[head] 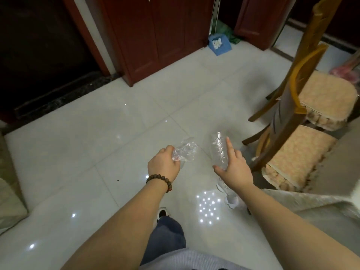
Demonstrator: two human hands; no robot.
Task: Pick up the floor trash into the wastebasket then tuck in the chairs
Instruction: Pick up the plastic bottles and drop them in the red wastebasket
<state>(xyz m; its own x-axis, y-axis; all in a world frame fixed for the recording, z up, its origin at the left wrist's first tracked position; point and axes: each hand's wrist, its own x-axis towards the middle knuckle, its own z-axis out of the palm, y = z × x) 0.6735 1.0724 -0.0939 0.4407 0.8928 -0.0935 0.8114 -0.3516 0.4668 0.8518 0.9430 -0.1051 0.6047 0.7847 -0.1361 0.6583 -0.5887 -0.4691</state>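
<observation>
Right now the left hand (pixel 163 164) is carrying a crumpled clear bottle (pixel 185 152), its grip curled round the squashed end so most of the plastic is sticking out beyond the knuckles. The right hand (pixel 236 168) is holding a second clear bottle (pixel 219 151), thumb at its near end and the forefinger lying straight along its far side; the other fingers are hidden behind it, so how tightly that grip is closing I cannot tell.

Both bottles are looking empty and thin-walled, so I'd judge them very light, springy and a little slick. They will buckle rather than break. A hold across the ribbed middle should be the surest, since a pinch at the tip could let the bottle swing.

Below the right wrist, white crumpled paper (pixel 230 199) is lying on the tiled floor (pixel 87 145). Far beyond both grips a blue wastebasket (pixel 220 44) is standing by the dark red doors. To the right of the right-hand grip, two chairs (pixel 296 121) are standing.
</observation>
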